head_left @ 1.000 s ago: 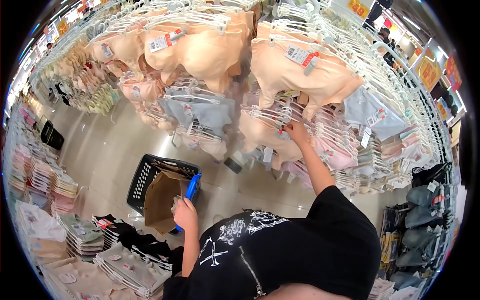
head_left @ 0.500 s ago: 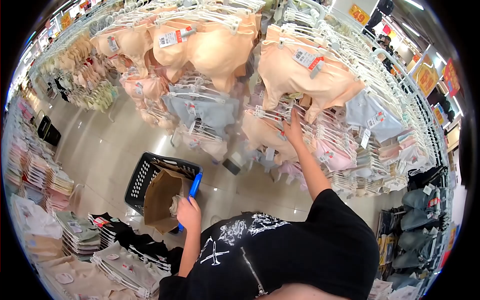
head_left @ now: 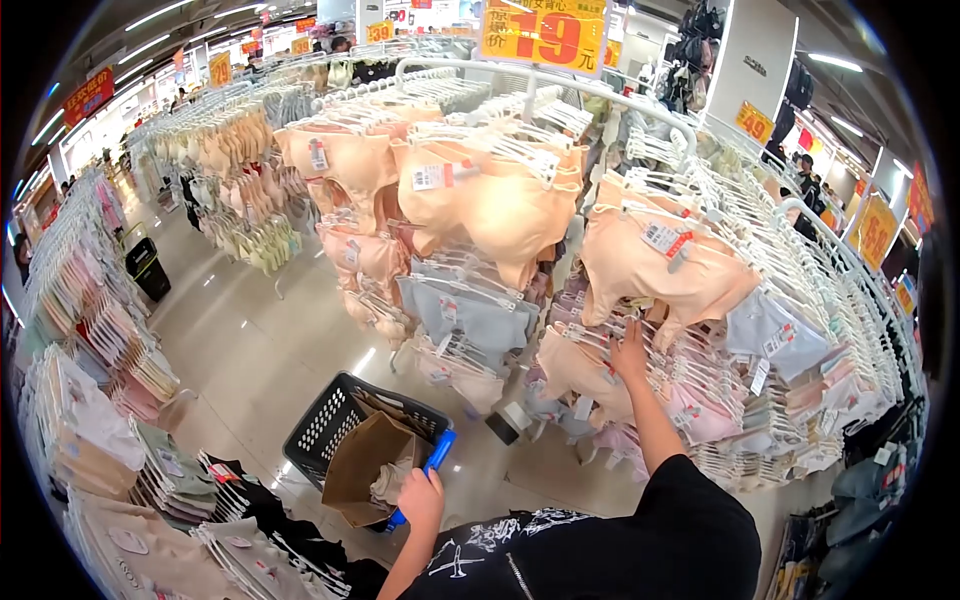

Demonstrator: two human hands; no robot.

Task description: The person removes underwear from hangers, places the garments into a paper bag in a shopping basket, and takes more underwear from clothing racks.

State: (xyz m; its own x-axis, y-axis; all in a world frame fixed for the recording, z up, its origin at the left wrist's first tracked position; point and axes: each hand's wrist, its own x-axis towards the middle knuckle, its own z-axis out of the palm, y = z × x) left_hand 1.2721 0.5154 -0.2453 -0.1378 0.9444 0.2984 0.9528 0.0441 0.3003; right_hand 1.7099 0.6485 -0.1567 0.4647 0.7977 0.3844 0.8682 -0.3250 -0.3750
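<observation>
My left hand [head_left: 421, 497] is closed around the blue handle [head_left: 438, 452] of a black shopping basket [head_left: 300, 442]. Inside the basket stands an open brown paper bag [head_left: 352, 468] with a crumpled pale cloth [head_left: 392, 482] in it. My right hand [head_left: 630, 357] reaches up to the lower row of the rack, fingers stretched out and apart among white hangers, beside a peach undergarment [head_left: 572, 368]. Just above it hangs a peach bra [head_left: 655, 262] with a red and white price tag. Whether the fingertips press on a hanger is hard to see.
Racks of hanging underwear surround me, with a grey-blue garment [head_left: 470, 315] and pink ones [head_left: 690, 400] nearby. Stacked garments [head_left: 165, 465] line the left. A yellow price sign [head_left: 543, 35] tops the rack. A second black basket [head_left: 148, 270] stands on the tiled floor [head_left: 235, 335].
The view has tilted up, so the rack and basket sit lower and farther right, and more of the store shows. Both hands keep their places at the handle and hangers.
</observation>
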